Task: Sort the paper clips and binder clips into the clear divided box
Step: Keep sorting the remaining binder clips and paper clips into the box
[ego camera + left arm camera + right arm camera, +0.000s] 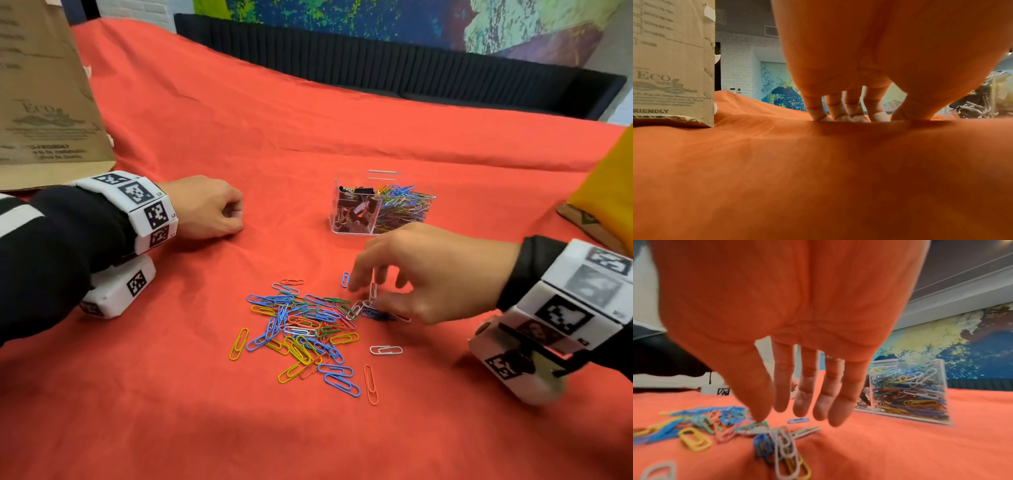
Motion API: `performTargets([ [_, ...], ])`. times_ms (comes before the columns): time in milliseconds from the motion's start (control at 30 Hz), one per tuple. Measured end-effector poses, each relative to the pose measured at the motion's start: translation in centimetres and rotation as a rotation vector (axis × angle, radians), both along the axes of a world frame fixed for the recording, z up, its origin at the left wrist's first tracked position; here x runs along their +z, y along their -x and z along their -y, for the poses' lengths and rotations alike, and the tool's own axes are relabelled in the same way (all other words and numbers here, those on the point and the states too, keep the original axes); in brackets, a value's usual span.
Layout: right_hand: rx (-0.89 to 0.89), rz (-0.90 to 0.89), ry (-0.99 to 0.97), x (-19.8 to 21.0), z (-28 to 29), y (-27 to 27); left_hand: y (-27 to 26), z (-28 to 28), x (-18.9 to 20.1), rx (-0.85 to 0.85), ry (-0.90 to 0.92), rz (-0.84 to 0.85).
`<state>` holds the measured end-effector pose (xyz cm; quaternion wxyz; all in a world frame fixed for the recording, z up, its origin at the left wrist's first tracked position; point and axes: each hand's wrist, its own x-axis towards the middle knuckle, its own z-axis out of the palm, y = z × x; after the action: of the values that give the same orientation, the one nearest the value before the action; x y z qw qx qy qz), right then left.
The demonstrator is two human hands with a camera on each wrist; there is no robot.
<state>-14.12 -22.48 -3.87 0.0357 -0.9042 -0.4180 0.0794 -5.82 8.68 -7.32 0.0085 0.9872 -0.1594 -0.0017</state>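
An orange paper clip (371,384) lies lengthwise toward the camera.

We wear black long sleeves (51,246), white stripe across left one. White blocky band (137,209) wraps our left wrist, black square-pattern markers on each facet; white camera box (120,291) under it, same markers. Matching white marker band (579,291) and box (513,363) on right wrist, black strap across box.
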Motion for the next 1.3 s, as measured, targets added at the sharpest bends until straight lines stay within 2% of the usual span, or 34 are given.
performTargets([
  [133,0.024,-0.029,0.120,-0.1,0.4,1.2,0.0,0.0,0.0,-0.016,-0.003,-0.005],
  [300,0.053,0.068,0.069,-1.0,-0.2,1.8,0.0,-0.1,0.1,-0.017,-0.003,-0.021],
  [600,-0.100,0.012,0.122,0.5,0.1,-0.2,-0.1,-0.2,-0.1,-0.009,0.016,-0.011],
  [733,-0.215,0.023,0.043,3.2,1.5,-2.3,-0.2,-0.2,-0.2,-0.014,0.016,-0.011],
  [900,-0.423,0.289,-0.119,7.0,3.3,-7.4,-0.3,-0.3,-0.1,-0.015,0.004,-0.010],
  [967,-0.470,0.357,-0.129,7.0,3.1,-9.2,-0.3,-0.2,-0.2,-0.013,0.001,-0.006],
  [1067,-0.499,0.359,-0.114,6.0,2.8,-10.7,-0.4,-0.2,-0.3,-0.006,0.004,0.002],
  [1300,-0.484,0.389,-0.242,5.2,3.9,-10.4,-0.5,-0.4,-0.3,-0.019,0.006,-0.003],
])
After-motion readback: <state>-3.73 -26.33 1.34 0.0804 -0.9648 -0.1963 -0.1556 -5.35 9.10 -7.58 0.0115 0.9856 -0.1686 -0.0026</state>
